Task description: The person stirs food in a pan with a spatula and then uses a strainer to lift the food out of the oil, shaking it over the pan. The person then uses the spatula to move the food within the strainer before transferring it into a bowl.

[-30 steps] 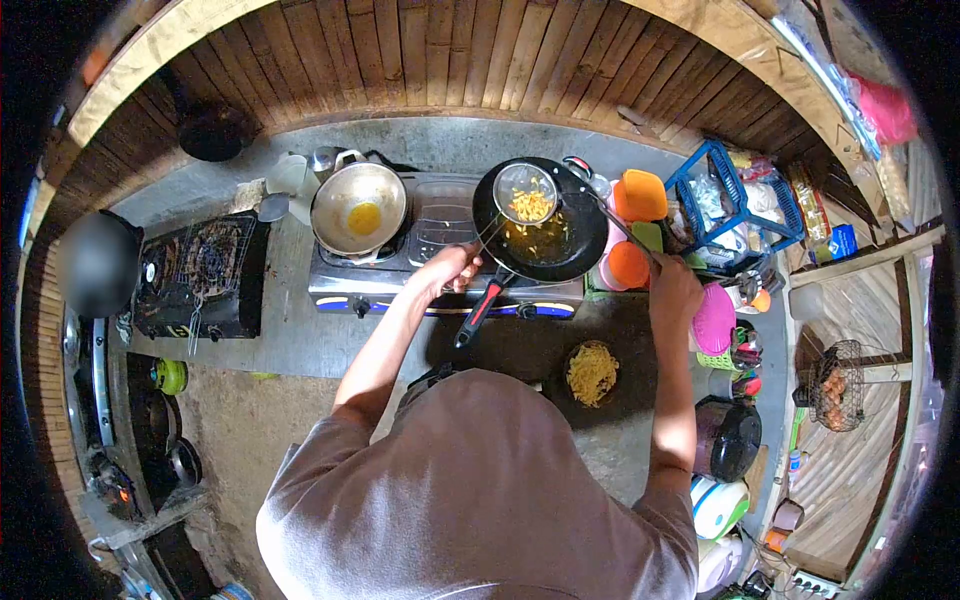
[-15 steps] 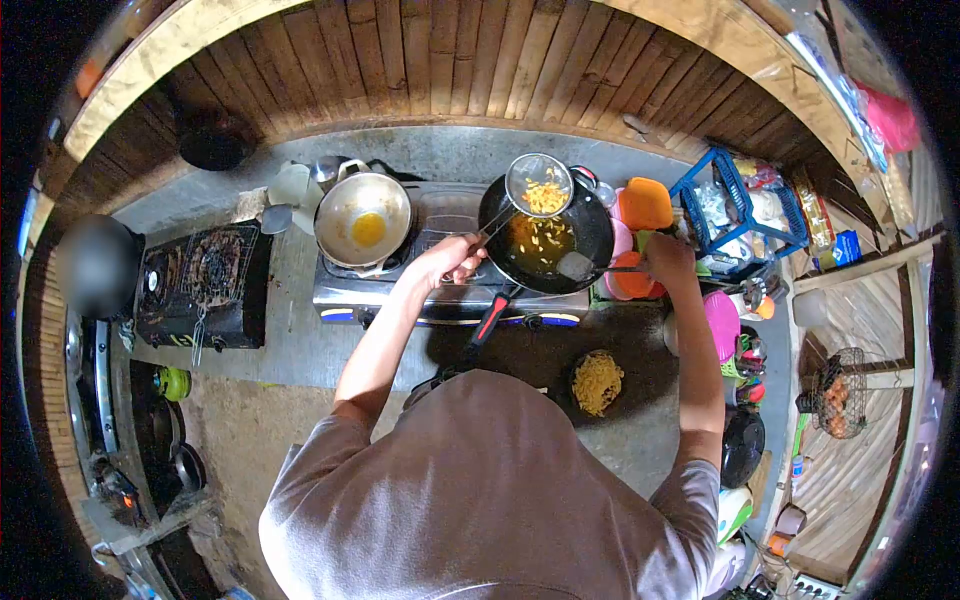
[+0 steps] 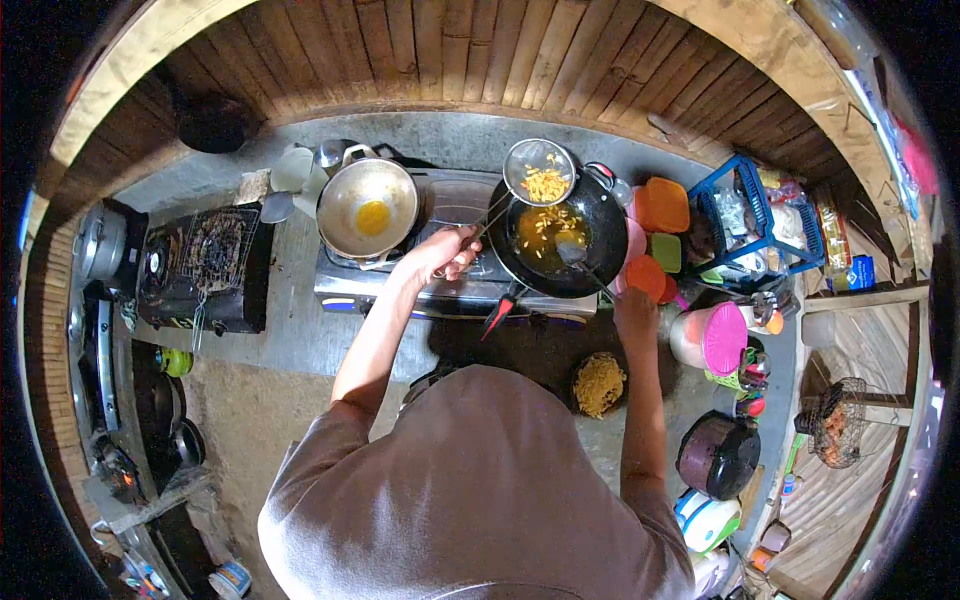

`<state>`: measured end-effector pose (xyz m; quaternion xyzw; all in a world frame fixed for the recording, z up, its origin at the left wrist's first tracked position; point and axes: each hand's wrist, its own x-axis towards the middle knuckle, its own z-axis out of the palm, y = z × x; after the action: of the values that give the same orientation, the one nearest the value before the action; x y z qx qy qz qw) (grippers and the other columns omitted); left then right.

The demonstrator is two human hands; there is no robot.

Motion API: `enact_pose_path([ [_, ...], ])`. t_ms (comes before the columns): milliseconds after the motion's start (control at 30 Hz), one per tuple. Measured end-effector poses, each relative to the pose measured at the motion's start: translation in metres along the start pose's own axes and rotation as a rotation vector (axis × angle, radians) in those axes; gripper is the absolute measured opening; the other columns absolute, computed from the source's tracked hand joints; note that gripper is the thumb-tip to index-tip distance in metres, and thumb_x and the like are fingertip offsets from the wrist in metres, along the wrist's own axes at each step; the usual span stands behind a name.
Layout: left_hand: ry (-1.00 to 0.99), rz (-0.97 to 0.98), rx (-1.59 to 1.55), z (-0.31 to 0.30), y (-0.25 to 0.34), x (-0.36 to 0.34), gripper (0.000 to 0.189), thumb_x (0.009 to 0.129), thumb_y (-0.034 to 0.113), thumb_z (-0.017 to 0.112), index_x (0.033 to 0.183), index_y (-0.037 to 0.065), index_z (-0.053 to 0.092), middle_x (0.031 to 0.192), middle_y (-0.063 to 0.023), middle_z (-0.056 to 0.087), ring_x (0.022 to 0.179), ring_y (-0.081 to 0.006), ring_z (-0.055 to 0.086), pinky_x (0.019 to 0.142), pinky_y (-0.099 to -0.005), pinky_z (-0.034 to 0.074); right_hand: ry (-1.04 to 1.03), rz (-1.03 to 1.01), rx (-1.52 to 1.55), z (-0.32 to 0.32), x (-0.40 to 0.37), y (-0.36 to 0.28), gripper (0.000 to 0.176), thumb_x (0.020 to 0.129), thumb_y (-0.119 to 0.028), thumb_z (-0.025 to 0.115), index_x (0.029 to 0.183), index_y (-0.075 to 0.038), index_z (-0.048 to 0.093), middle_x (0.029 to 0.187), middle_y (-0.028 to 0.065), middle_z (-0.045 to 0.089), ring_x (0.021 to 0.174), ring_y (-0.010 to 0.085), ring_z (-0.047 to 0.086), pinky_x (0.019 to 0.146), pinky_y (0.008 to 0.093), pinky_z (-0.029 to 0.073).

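My left hand is closed around the handle of a round mesh strainer. Yellow fried pieces lie in the strainer, which is over the far side of a black wok. In the wok is brownish oil with several more yellow pieces floating in it. My right hand grips the handle of a spatula, whose blade dips into the oil. The wok's red and black handle points toward me.
A light metal pan with yellow liquid stands on the stove at left. A bowl of yellow shredded food sits near me. Orange containers, a pink-lidded tub and a blue basket line the right.
My right hand has moved left and toward me, and the spatula blade has shifted from the wok's right edge into the oil. The strainer stays over the wok's far side.
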<state>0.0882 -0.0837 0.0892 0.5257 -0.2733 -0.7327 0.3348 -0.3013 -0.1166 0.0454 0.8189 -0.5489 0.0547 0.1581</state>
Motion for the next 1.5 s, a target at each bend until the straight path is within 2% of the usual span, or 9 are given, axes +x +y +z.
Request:
enact_pose_path([
  [100, 0.029, 0.009, 0.024, -0.001, 0.004, 0.001, 0.036, 0.104, 0.039, 0.038, 0.082, 0.012, 0.049, 0.051, 0.0071, 0.037, 0.037, -0.006, 0.031, 0.034, -0.0236, 0.025, -0.09, 0.066, 0.06, 0.01, 0.01, -0.005, 0.022, 0.085, -0.029, 0.064, 0.086, -0.007, 0.064, 0.078, 0.0107, 0.066, 0.073, 0.0297, 0.068, 0.062, 0.0428, 0.057],
  [200, 0.022, 0.005, 0.022, -0.004, 0.006, 0.002, 0.036, 0.104, 0.038, 0.037, 0.082, 0.012, 0.049, 0.05, 0.007, 0.036, 0.037, -0.0061, 0.03, 0.034, -0.0236, 0.025, 0.062, -0.007, 0.018, 0.019, 0.025, -0.005, 0.026, 0.086, -0.032, 0.065, 0.085, -0.006, 0.065, 0.077, 0.0122, 0.068, 0.075, 0.0318, 0.069, 0.064, 0.044, 0.056],
  [267, 0.02, 0.023, 0.016, -0.006, 0.005, 0.004, 0.036, 0.104, 0.037, 0.037, 0.082, 0.011, 0.049, 0.051, 0.0071, 0.036, 0.037, -0.0061, 0.031, 0.034, -0.0238, 0.025, -0.199, 0.076, 0.189, 0.029, 0.039, 0.001, 0.023, 0.087, -0.028, 0.067, 0.089, -0.005, 0.065, 0.08, 0.0144, 0.067, 0.08, 0.0334, 0.067, 0.068, 0.0477, 0.053],
  [367, 0.022, 0.054, 0.025, -0.006, 0.002, 0.004, 0.036, 0.104, 0.036, 0.035, 0.082, 0.011, 0.048, 0.051, 0.0073, 0.036, 0.037, -0.006, 0.03, 0.034, -0.0239, 0.025, -0.269, 0.141, 0.256, 0.002, 0.059, -0.01, 0.023, 0.087, -0.026, 0.068, 0.086, -0.004, 0.07, 0.08, 0.0168, 0.069, 0.079, 0.0318, 0.069, 0.065, 0.0454, 0.053],
  [933, 0.222, 0.129, 0.18, 0.003, -0.018, -0.017, 0.042, 0.105, 0.036, 0.033, 0.078, 0.009, 0.049, 0.052, 0.0016, 0.043, 0.037, -0.0102, 0.038, 0.036, -0.0274, 0.033, -0.17, 0.225, 0.685, -0.011, 0.068, 0.021, 0.02, 0.088, -0.026, 0.066, 0.086, -0.008, 0.075, 0.075, 0.0125, 0.071, 0.062, 0.0246, 0.068, 0.059, 0.0403, 0.054],
  [1033, 0.23, 0.132, 0.212, 0.004, -0.027, -0.016, 0.042, 0.105, 0.036, 0.033, 0.079, 0.007, 0.05, 0.053, 0.0003, 0.044, 0.038, -0.0117, 0.038, 0.036, -0.0288, 0.035, 0.178, 0.007, 0.291, -0.027, 0.062, 0.036, 0.028, 0.087, -0.037, 0.064, 0.077, -0.013, 0.072, 0.076, 0.0138, 0.068, 0.071, 0.0312, 0.067, 0.062, 0.0437, 0.054],
  [1267, 0.137, 0.116, 0.12, 0.027, -0.056, 0.001, 0.037, 0.104, 0.03, 0.035, 0.078, 0.008, 0.05, 0.053, 0.0023, 0.043, 0.036, -0.0085, 0.036, 0.033, -0.0249, 0.033, 0.042, 0.114, 0.041, -0.109, 0.06, 0.027, 0.024, 0.084, -0.041, 0.067, 0.082, -0.018, 0.073, 0.074, 0.0124, 0.068, 0.065, 0.032, 0.067, 0.056, 0.0424, 0.054],
  [1400, -0.05, -0.021, -0.114, 0.038, -0.065, 0.013, 0.034, 0.104, 0.03, 0.032, 0.079, 0.012, 0.046, 0.05, 0.0072, 0.033, 0.037, -0.0054, 0.029, 0.035, -0.0242, 0.028, 0.09, 0.075, -0.11, -0.102, 0.044, 0.001, 0.023, 0.085, -0.035, 0.067, 0.103, -0.021, 0.07, 0.077, 0.0069, 0.067, 0.063, 0.0278, 0.067, 0.054, 0.0396, 0.053],
  [1500, -0.073, -0.056, -0.145, 0.044, -0.069, 0.014, 0.034, 0.104, 0.03, 0.032, 0.08, 0.012, 0.046, 0.05, 0.008, 0.032, 0.036, -0.0054, 0.026, 0.034, -0.0219, 0.022, 0.301, 0.002, -0.129, -0.088, 0.031, 0.003, 0.019, 0.082, -0.027, 0.067, 0.1, -0.02, 0.07, 0.08, 0.0004, 0.067, 0.065, 0.0212, 0.066, 0.055, 0.0356, 0.054],
])
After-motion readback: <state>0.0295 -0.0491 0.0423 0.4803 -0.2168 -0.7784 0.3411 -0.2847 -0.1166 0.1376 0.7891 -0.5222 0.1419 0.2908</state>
